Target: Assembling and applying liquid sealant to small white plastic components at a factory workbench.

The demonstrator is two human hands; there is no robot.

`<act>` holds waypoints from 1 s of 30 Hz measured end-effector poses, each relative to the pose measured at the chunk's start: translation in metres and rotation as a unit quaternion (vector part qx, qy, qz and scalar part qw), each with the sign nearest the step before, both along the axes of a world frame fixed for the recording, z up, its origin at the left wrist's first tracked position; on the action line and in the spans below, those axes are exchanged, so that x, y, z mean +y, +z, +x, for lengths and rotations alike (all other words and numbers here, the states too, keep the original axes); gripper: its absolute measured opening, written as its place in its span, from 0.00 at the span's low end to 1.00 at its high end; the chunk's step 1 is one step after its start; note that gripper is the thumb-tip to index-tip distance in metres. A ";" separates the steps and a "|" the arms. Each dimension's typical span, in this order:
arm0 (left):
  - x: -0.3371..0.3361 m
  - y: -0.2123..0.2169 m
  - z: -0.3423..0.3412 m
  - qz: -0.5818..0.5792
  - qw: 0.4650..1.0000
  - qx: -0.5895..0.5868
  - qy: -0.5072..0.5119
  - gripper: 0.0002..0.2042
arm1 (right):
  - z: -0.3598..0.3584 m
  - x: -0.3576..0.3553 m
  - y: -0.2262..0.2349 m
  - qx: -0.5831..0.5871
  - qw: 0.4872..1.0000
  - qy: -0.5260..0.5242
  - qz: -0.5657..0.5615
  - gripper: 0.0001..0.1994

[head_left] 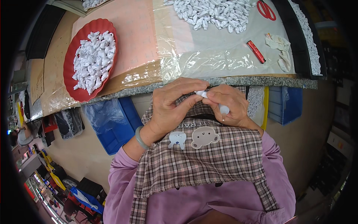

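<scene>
Just in front of the table's near edge, both hands meet over my plaid apron [209, 168]. My left hand [167, 104] pinches a small white plastic piece [201, 93] between thumb and fingertips. From the other side, the thumb and forefinger of my right hand [235, 102] press against the same piece. A whitish, pen-like tool [224, 109] with a translucent end pokes out of the right palm; its other end is hidden by the fingers. To the left, a red scalloped plate [69, 76] holds a heap of similar white pieces [95, 59].
A bigger pile of white pieces [212, 13] lies at the table's back. Red scissors [266, 10], a red cylindrical stick [256, 52] and crumpled tissue [279, 46] lie right. Blue crates [112, 127] stand below the table edge. A black tray [304, 41] borders the right side.
</scene>
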State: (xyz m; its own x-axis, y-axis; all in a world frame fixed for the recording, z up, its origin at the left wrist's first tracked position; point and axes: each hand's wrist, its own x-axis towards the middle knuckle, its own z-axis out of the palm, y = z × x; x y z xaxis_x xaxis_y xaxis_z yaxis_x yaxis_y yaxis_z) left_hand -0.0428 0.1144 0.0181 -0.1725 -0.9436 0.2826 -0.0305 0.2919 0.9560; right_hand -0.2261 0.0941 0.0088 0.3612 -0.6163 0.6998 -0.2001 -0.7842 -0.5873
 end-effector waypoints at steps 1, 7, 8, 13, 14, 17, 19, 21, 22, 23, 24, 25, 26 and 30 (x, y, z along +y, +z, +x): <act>0.000 0.000 0.001 0.002 1.000 -0.010 -0.012 0.11 | 0.000 0.000 0.000 0.004 1.000 -0.003 0.000 0.14; 0.001 -0.001 0.000 0.008 1.000 -0.019 0.003 0.11 | 0.001 0.000 -0.003 0.004 1.000 -0.019 -0.002 0.13; 0.000 -0.001 0.000 0.008 1.000 -0.019 0.003 0.11 | 0.001 0.000 -0.003 0.004 1.000 -0.019 -0.002 0.13; 0.000 -0.006 -0.001 0.055 0.998 -0.009 0.000 0.13 | 0.002 -0.001 -0.002 -0.034 0.992 -0.018 0.122 0.10; -0.001 -0.004 -0.002 0.053 0.999 -0.009 0.000 0.13 | 0.002 -0.001 -0.002 -0.034 0.992 -0.018 0.120 0.10; -0.001 -0.001 -0.006 0.158 0.981 0.112 0.008 0.13 | 0.005 0.002 0.002 -0.112 0.952 -0.008 0.285 0.06; -0.001 -0.004 -0.004 0.139 0.979 0.149 -0.002 0.15 | 0.006 0.002 0.012 -0.147 0.894 -0.004 0.423 0.03; -0.001 0.002 -0.003 0.194 0.966 0.173 -0.005 0.16 | 0.006 0.000 0.016 -0.146 0.877 -0.004 0.457 0.03; -0.001 0.004 -0.003 0.247 0.949 0.197 -0.009 0.16 | 0.005 -0.001 0.016 -0.145 0.859 -0.004 0.491 0.03; -0.002 0.004 -0.001 0.247 0.949 0.197 -0.008 0.16 | 0.005 -0.001 0.016 -0.146 0.859 -0.003 0.491 0.03; -0.004 0.003 0.002 0.282 0.932 0.225 -0.040 0.16 | 0.003 -0.002 0.017 -0.140 0.857 0.000 0.496 0.04; -0.004 0.002 0.003 0.317 0.912 0.252 -0.071 0.16 | 0.003 -0.003 0.017 -0.134 0.855 0.003 0.500 0.05; -0.004 0.001 0.003 0.316 0.912 0.251 -0.071 0.16 | 0.004 -0.004 0.016 -0.134 0.856 0.003 0.500 0.05; -0.003 -0.005 0.001 0.358 0.879 0.302 -0.091 0.13 | 0.005 -0.004 0.013 -0.158 0.857 0.005 0.490 0.06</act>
